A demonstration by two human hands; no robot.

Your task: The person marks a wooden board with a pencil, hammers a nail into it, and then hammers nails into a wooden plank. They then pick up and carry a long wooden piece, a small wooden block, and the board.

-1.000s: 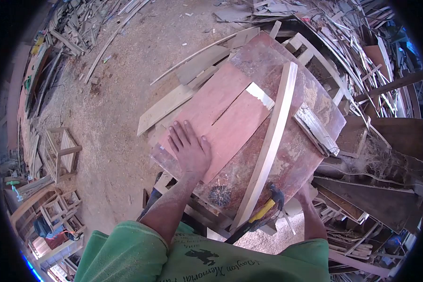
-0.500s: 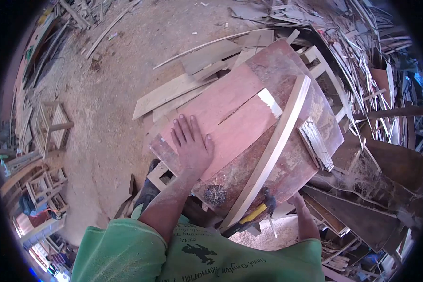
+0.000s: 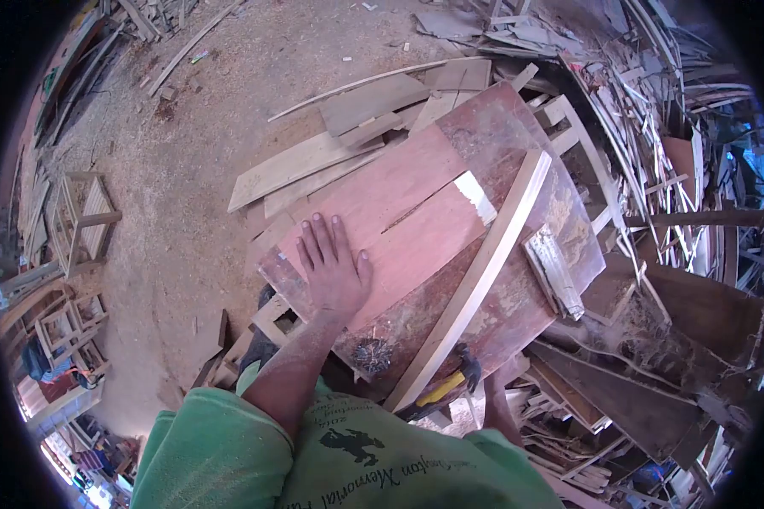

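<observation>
My left hand [image 3: 338,276] lies flat on a pinkish plywood board [image 3: 424,199], fingers spread and holding nothing. The board has a long dark slit and a whitish patch at its right end. At the right front edge of the worktable [image 3: 560,195], my right hand [image 3: 505,373] is low beside the tabletop, its fingers hidden from view. Close to it, a hammer [image 3: 441,390] with a yellow and black handle rests at the table's edge. A long wooden strip [image 3: 480,276] crosses the tabletop diagonally. Between this strip and my left arm sits a heap of nails [image 3: 372,355].
A block with flaking white paint [image 3: 553,271] lies on the table's right side. Loose planks [image 3: 314,165] are stacked beyond the far edge. Scrap wood [image 3: 645,110] piles up at the right, with dark panels [image 3: 611,382] below it. A wooden frame [image 3: 85,220] stands on the dusty floor.
My right arm has drawn inward to the left, along the table's edge near the hammer. My left hand stays on the board. The whole view has shifted slightly.
</observation>
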